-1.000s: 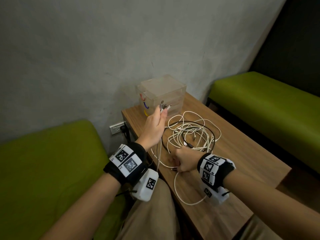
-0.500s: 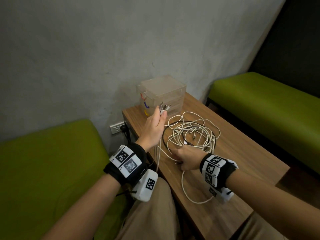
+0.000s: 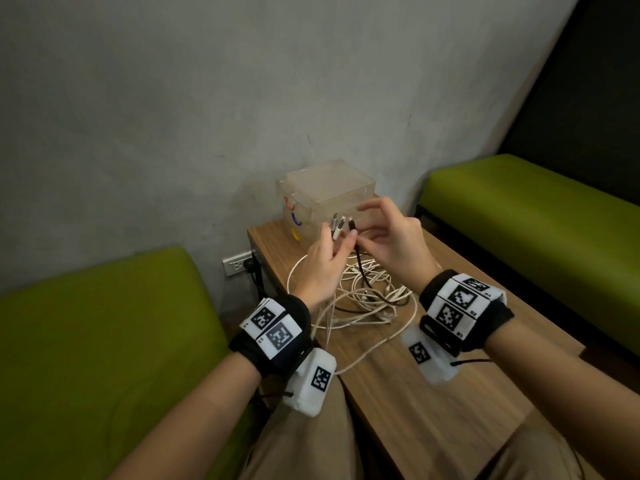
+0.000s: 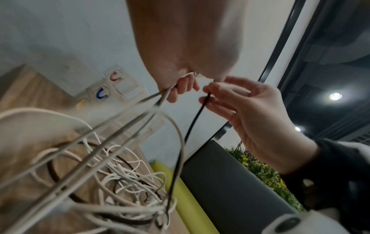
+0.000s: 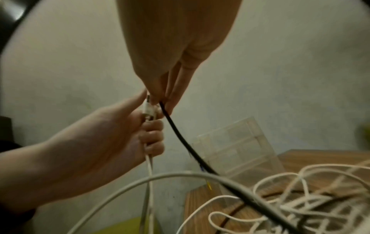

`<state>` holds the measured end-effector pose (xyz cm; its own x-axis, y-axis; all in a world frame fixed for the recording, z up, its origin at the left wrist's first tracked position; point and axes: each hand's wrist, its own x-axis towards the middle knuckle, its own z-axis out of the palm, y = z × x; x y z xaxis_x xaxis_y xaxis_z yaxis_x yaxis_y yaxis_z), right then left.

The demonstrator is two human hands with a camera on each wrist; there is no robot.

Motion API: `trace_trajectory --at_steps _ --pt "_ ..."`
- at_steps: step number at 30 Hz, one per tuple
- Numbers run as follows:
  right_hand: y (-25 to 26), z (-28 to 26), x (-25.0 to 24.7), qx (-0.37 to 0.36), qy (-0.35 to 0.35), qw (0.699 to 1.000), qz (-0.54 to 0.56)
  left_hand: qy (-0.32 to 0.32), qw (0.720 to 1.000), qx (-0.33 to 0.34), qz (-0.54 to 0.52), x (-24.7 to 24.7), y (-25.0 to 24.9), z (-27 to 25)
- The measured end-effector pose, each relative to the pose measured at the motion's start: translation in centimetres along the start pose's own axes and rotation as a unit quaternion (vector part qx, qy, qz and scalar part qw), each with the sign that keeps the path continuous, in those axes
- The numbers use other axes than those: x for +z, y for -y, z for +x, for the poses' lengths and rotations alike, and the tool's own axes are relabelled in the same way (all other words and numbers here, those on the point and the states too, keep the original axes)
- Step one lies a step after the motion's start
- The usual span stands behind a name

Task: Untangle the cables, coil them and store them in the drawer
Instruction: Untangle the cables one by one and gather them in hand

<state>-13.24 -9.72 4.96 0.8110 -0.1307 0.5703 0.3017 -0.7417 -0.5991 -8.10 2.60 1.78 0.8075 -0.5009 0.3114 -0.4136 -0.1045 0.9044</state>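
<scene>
On my feed the wooden table (image 3: pixel 450 393) carries the clear drawer box (image 3: pixel 329 192) against the wall at its far end, with the tangle of cables (image 3: pixel 367 299) heaped just in front of it. My left hand (image 3: pixel 320 268) is raised above the heap, fingers curled round a bunch of white cable ends (image 3: pixel 337 228). Just beside it, my right hand (image 3: pixel 394 240) pinches the black cable (image 4: pixel 192 125) near its plug.

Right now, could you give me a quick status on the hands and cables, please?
Left hand grips white cable ends. Right hand pinches black cable. Tangle uncoiled on table; drawer unit shut.
</scene>
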Motion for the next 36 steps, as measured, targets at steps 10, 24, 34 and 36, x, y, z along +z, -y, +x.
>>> trace_trajectory --at_steps 10,24,34,36 --pt "-1.0 0.4 0.1 0.01 -0.008 0.998 -0.064 -0.002 0.994 -0.055 -0.091 1.8 -0.2 1.2" --pt "-8.5 -8.3 3.9 0.156 0.302 0.933 -0.12 -0.164 0.976 0.084 -0.121 -0.9 -3.5 2.9" --pt "-8.6 -8.0 1.8 0.16 0.349 0.907 -0.174 -0.237 0.945 0.097 -0.202 -5.4 -5.6 4.5" --pt "-8.1 -7.4 1.7 0.124 0.329 0.922 -0.163 -0.218 0.963 0.086 -0.134 -5.1 -4.7 4.3"
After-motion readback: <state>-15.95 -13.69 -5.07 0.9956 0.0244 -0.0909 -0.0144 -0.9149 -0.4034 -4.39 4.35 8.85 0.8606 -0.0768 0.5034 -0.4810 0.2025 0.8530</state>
